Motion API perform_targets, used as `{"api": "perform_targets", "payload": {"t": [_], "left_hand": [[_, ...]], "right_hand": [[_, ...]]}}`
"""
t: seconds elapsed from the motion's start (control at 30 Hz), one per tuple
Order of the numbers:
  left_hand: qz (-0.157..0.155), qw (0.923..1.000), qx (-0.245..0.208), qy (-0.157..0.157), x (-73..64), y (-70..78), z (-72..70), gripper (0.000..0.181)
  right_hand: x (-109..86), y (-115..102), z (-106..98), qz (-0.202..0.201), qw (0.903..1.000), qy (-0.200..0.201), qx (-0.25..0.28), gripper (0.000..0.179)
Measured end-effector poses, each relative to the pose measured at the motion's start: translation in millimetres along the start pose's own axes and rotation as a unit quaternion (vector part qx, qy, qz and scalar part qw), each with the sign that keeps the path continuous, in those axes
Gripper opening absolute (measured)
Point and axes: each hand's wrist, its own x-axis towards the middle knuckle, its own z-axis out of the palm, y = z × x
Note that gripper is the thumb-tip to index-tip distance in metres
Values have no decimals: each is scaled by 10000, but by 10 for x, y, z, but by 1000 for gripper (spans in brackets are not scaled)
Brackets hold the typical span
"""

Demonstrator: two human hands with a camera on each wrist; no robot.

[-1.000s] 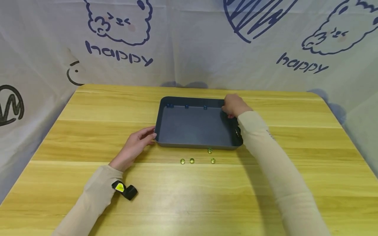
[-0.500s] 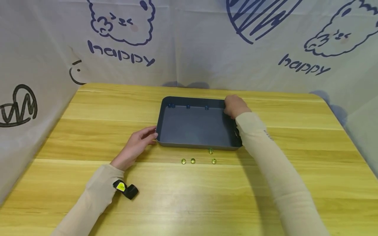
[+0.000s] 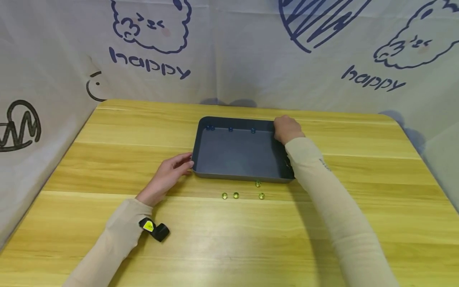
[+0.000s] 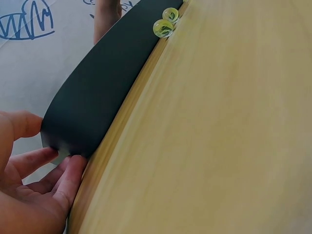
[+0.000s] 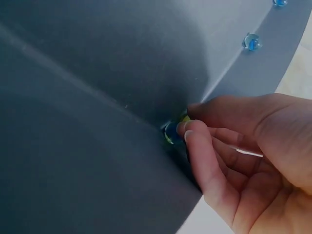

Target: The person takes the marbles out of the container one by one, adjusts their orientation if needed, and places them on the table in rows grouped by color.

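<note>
Four blue marbles [image 3: 230,129] along the far wall of a dark tray [image 3: 236,155], two as a close pair at the left, the others spaced out to the right. Perhaps the wall stops them, or the tray leans slightly that way; tilt not certain from here.

Tray on the wooden table [image 3: 201,247], towards its far edge, a little right of the left hand [image 3: 165,177].

Left hand: at the tray's near left corner. Thumb against the wall, fingers bent at the lower edge, so little space between them; the corner is held. Reads as a light steadying hold, against the tray sliding. Whether the fingertips reach underneath, cannot tell.

Right hand [image 3: 288,129]: over the right wall, at the far right corner inside the tray. Thumb and fingertips drawn together, pinching a corner marble [image 5: 172,134] low against the walls. A fingertip grip likely suits so small and round a thing in so tight a spot. A yellow-green glint beside the thumb; cannot tell whether it is a second marble.

Four yellow-green marbles [image 3: 236,195] on the table on the near side, outside the tray: three in a rough row, one further back, just beside the near wall. Kept apart by colour, it would seem.

Black device [image 3: 162,232] at the left cuff. Behind, white cloth [image 3: 244,59] with drawn faces and "happy".
</note>
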Motion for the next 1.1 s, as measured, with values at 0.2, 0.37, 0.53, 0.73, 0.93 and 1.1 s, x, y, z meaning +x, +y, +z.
{"api": "perform_targets", "payload": {"t": [0.2,0.37,0.53,0.73,0.93,1.1], "left_hand": [[-46,9999,98,-8,-1,-1,19,50],[-120,9997,212,6,-16,8,20,51],[-58,9998,184,-12,-19,5,17,51],[-79,9997,211,31,-15,0,22,51],[15,9999,106,5,-8,0,27,50],[13,9999,117,-4,-13,8,23,51]], "right_hand": [[-15,38,15,-18,10000,-28,-5,18],[-51,46,-11,-150,9990,-163,381,16],[-70,81,-59,-301,9915,-379,1210,28],[-76,115,-94,-517,9670,-582,2426,22],[-116,121,-135,-582,9403,-579,3303,26],[-186,101,-215,-676,9166,-609,3892,30]]}}
